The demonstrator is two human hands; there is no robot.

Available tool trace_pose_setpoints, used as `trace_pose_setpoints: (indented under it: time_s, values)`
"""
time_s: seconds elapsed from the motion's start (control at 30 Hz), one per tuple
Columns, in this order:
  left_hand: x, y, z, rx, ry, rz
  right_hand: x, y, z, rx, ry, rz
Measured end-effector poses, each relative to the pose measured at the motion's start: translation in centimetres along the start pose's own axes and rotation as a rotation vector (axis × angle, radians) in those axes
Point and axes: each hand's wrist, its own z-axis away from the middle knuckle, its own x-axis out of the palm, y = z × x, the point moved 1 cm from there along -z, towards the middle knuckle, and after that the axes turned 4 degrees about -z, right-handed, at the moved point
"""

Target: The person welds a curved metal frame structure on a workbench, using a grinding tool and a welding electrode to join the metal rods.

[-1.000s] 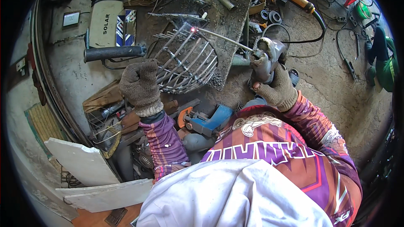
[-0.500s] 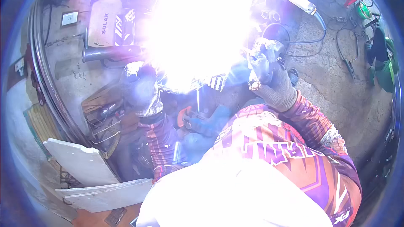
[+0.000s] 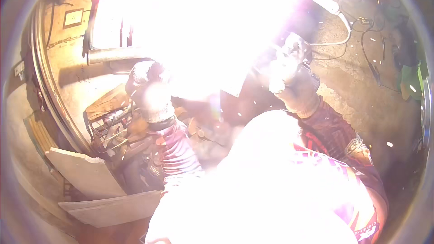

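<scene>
A white glare, like a welding arc, fills the upper middle and hides the work between my hands. My left hand [image 3: 151, 91], in a grey knitted glove, is closed at the glare's lower left edge, near the end of a metal tube [image 3: 117, 55]. What it grips is lost in the light. My right hand [image 3: 294, 77], also gloved, is closed at the glare's right edge. Its fingers wrap around something I cannot make out. Beyond it lies a pale cylindrical corded tool [image 3: 322, 1], its front end swallowed by the brightness.
White boards [image 3: 88, 171] lean at lower left. Above them sits a pile of scrap pieces [image 3: 118, 129]. Long metal bars [image 3: 47, 81] run along the left wall. A cable [image 3: 371, 61] trails over the floor at right, near a green item [image 3: 409, 83]. Bright sparks are scattered at right.
The glare has spread and its tint has turned from bluish to warm yellow. More flying sparks show at right. Both hands stay almost in place, the right one slightly shifted.
</scene>
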Motion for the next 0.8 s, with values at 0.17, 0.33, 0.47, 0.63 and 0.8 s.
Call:
trace_pose_setpoints:
  time_s: [0.17,0.33,0.47,0.63,0.8]
  values:
    - [0.0,-2.0,0.3,0.035,-0.014,-0.054,-0.4,-0.6,0.3,0.199,0.072,-0.121]
    - [0.3,-1.8,-0.7,-0.395,-0.149,1.239,-0.5,-1.3,0.2,0.216,0.080,-0.068]
    - [0.5,-0.4,-0.7,-0.190,-0.070,0.652,-0.5,-1.0,0.4,0.211,0.084,-0.074]
    - [-0.2,0.8,-0.8,-0.081,-0.071,0.224,-0.6,-0.4,0.5,0.182,0.096,0.026]
    - [0.3,0.2,-0.6,-0.088,-0.010,0.161,-0.4,-0.3,0.3,0.129,0.093,0.057]
